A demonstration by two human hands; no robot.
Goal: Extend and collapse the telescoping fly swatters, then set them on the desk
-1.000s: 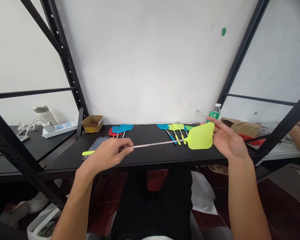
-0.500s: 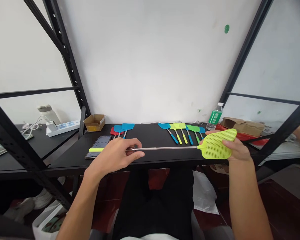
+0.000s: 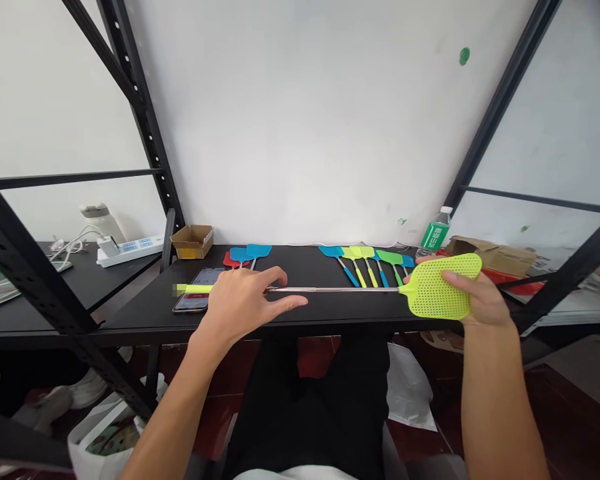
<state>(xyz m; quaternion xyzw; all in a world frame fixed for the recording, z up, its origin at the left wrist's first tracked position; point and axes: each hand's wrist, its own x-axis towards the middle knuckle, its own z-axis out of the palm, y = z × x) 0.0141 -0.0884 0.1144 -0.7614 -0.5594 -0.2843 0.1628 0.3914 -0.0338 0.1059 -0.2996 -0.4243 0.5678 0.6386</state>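
A yellow-green fly swatter (image 3: 437,290) with a long metal rod (image 3: 340,290) stretches level across the front of the black table (image 3: 305,313). My right hand (image 3: 475,300) grips the mesh head from the right, thumb on top. My left hand (image 3: 245,300) lies over the rod near the yellow handle (image 3: 193,289), with the index finger and thumb spread apart. The other fingers are hidden under the palm.
Several blue, yellow and green swatters (image 3: 365,261) lie at the table's back right, and a red and two blue ones (image 3: 245,255) at the back left. A phone (image 3: 199,298), a small cardboard box (image 3: 193,241) and a green-labelled bottle (image 3: 436,233) are also there. Black rack posts stand on both sides.
My right hand has closed on the swatter's head and drawn it to the right and nearer. My left hand's thumb and index finger have loosened from the rod.
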